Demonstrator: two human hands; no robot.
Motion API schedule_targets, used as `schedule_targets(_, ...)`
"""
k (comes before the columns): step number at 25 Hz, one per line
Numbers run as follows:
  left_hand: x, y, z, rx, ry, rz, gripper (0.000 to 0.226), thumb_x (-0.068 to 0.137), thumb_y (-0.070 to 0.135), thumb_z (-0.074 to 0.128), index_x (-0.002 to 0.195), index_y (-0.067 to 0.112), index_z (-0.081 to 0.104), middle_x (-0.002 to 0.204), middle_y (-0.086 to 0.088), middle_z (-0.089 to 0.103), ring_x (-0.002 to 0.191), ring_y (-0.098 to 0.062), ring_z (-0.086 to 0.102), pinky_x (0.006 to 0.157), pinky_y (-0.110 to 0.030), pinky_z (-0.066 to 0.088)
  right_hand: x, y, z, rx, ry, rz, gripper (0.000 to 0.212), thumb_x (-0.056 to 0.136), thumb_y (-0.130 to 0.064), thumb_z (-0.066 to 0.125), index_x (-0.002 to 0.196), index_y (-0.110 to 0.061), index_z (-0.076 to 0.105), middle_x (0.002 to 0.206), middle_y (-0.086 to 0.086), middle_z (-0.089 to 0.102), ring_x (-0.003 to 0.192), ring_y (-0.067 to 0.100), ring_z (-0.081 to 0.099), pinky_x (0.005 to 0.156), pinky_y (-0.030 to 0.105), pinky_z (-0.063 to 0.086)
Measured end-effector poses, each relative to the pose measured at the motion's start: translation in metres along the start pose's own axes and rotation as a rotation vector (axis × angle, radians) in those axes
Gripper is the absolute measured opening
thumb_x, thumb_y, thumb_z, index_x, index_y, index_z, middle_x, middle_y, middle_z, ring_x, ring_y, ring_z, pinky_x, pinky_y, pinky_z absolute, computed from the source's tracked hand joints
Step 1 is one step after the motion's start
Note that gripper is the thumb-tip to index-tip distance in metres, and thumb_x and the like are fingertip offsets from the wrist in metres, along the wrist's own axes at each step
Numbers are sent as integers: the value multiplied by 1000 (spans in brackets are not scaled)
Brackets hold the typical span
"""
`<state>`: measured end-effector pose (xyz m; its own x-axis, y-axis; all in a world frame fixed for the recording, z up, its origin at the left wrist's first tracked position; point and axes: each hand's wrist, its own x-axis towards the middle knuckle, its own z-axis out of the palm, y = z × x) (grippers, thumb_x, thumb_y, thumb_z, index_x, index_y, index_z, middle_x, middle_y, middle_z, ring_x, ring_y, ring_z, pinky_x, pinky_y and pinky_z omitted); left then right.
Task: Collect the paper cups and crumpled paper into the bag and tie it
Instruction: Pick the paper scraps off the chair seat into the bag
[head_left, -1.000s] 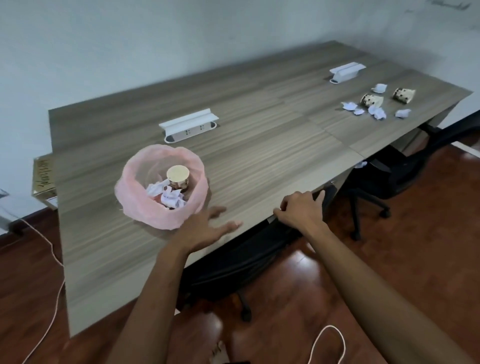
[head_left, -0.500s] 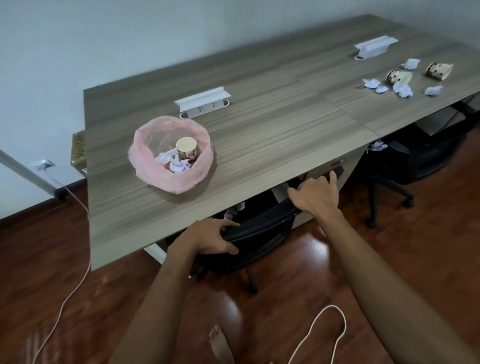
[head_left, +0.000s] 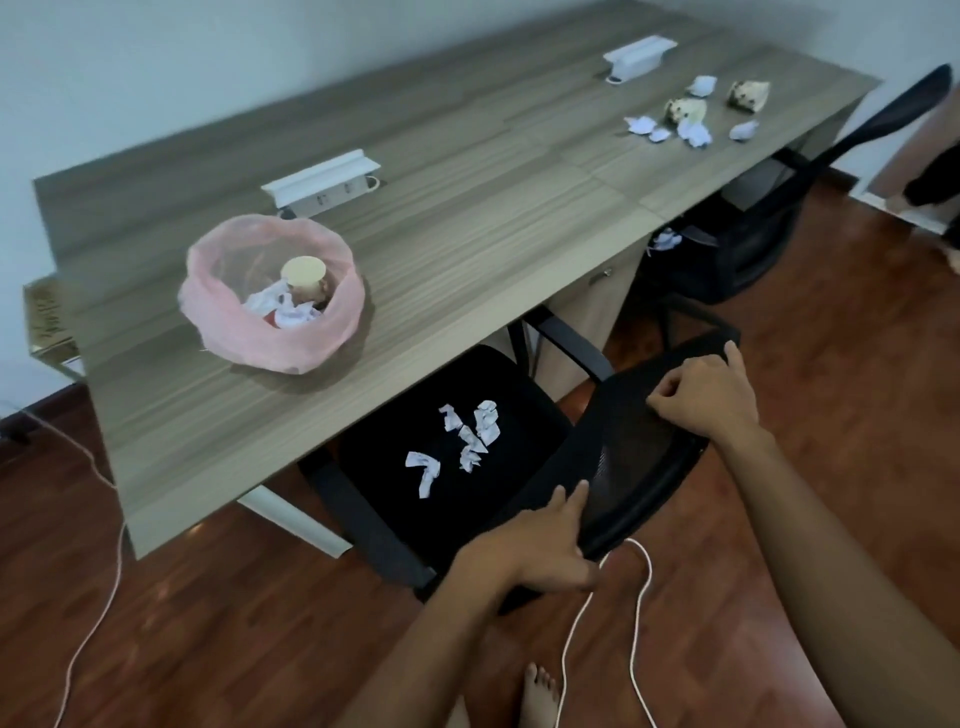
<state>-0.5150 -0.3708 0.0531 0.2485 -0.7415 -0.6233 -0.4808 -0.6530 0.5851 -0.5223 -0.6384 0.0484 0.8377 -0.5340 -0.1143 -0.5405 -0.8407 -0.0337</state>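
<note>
The black chair (head_left: 639, 452) has rolled out from under the surface (head_left: 467, 171), baring crumpled paper (head_left: 467, 441) on its seat. Both hands grasp the backrest: left grip (head_left: 535, 551) low, right grip (head_left: 706, 395) on top. The pink bag (head_left: 270, 296) (cup inside) sits well apart; two paper cups (head_left: 717, 101) lie far right.

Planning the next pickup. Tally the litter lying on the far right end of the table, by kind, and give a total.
Paper cups: 2
Crumpled paper pieces: 5
Total: 7
</note>
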Motion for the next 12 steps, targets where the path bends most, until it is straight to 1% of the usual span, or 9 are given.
schedule_targets(1,2,9,12,-7,-23,9,101,85,43,58,156,29,-12,166,-6,-7,141,-41,34,114,-43,32,-10,11,1,17,-8,23,24,84,-43,64,63,-35,69,76,-16,68,109,12,60,123,42,-3)
schedule_targets(3,6,28,36,-22,-63,25,100,86,43,56,155,29,-14,165,-8,-10,145,-46,21,117,-51,27,-26,31,3,9,-17,65,25,84,-39,67,59,-35,65,79,-16,69,113,12,59,122,41,-5)
schedule_targets(6,12,55,65,-12,-100,40,99,89,41,55,155,26,-17,164,-11,-14,147,-49,6,117,-57,19,-48,59,3,3,-18,114,23,84,-34,68,62,-36,64,78,-17,68,104,11,61,124,44,-3)
schedule_targets(9,13,83,92,-1,-146,52,99,87,38,52,154,23,-19,163,-13,-18,147,-50,0,118,-58,15,-73,91,5,-2,-17,147,18,83,-33,71,66,-33,66,86,-14,71,112,12,60,122,40,-6)
schedule_targets(12,15,101,109,34,-149,62,99,86,39,50,154,22,-18,163,-14,-17,146,-51,3,118,-58,17,-88,111,7,24,-2,167,13,81,-33,74,69,-29,70,94,-12,72,118,11,59,121,37,-6)
